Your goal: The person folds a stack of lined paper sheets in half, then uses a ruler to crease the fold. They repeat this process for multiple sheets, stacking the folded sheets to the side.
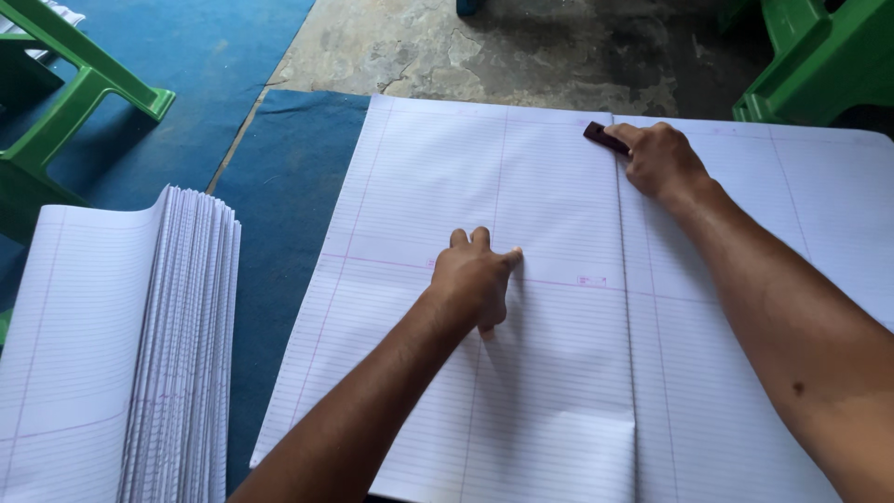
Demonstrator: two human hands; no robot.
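A large sheet of ruled white paper (559, 186) lies spread on a blue mat, with a fold line running down its middle. My left hand (475, 278) rests flat on the left half of the sheet, fingers loosely curled, pressing it down. My right hand (659, 158) is at the far end of the fold line, gripping a small dark maroon block (603, 137) that touches the paper at the crease.
A thick stack of folded ruled sheets (121, 354) lies to the left on the blue mat (279, 177). Green plastic furniture (74, 84) stands at the far left, another green piece (819, 56) at the far right. Bare concrete floor (484, 47) lies beyond.
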